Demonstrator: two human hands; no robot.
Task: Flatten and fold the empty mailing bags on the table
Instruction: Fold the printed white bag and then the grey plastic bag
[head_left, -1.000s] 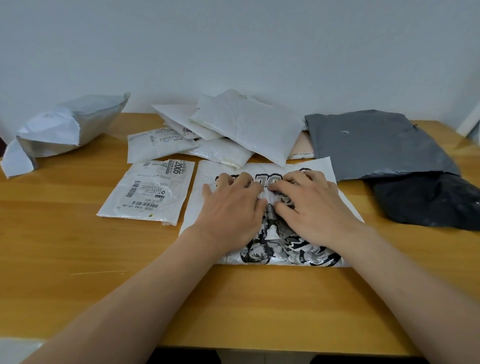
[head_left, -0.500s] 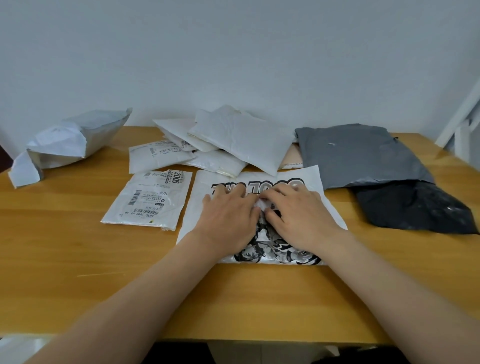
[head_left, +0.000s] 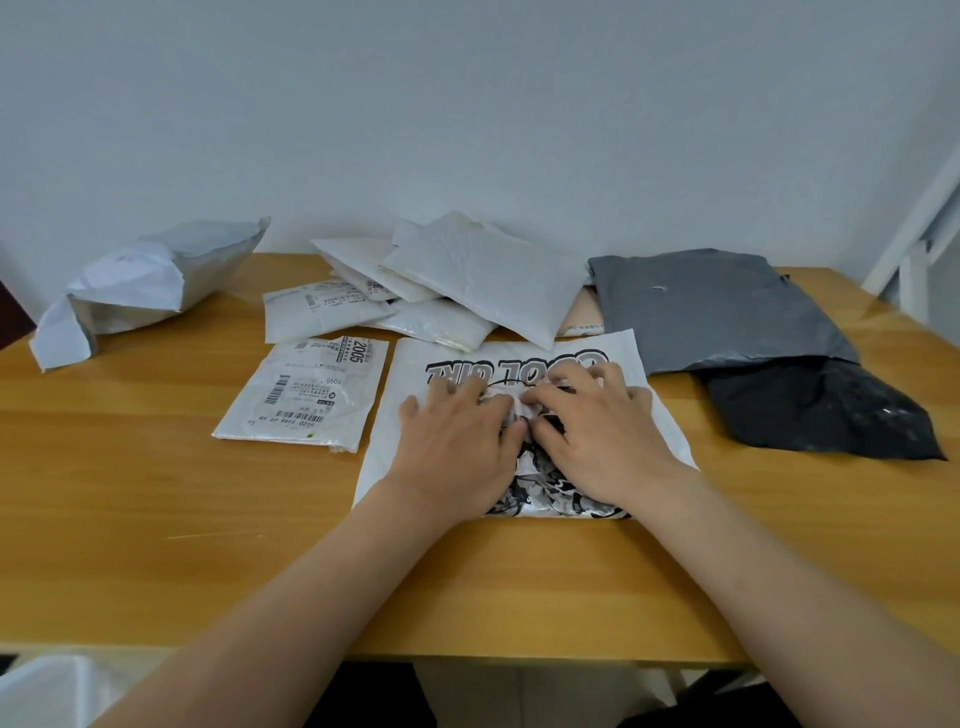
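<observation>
Left hand (head_left: 457, 447) and right hand (head_left: 597, 436) press flat, fingers spread, on the printed bag (head_left: 410, 415) (bare bench (head_left: 156, 519) toward 7 o'clock).

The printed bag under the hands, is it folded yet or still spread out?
Spread out: the printed bag lies open on the table, crumpled in the middle between both hands.

The big white bag (head_left: 415, 364) at the desk's middle says "COOL GIRL" in black letters, upside down. At its 9 o'clock, a smaller white bag's label (head_left: 317, 387) shows "2005", "1098" and barcodes.
</observation>
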